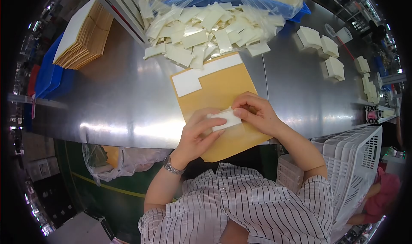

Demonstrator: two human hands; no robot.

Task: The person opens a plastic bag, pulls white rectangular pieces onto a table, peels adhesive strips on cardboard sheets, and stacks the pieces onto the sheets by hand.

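Note:
A small white rectangular plastic piece [230,121] is held between both hands above a yellow backing sheet [223,91]. My left hand [198,134] grips the piece's left end, its thumb and fingers closed on it. On the right end, my right hand [257,114] pinches the upper corner between thumb and fingers. White rectangular pads [187,83] remain stuck along the sheet's far edge and left corner. Just past the sheet lies a loose heap of similar off-white plastic pieces [195,38].
Behind the heap, a blue tray [300,13] is covered by clear plastic. A stack of yellow sheets [83,38] stands at left on a blue bin [49,70]. Stacked pieces [309,38] stand at right on the metal table [128,102]. White crates [352,162] are beside me.

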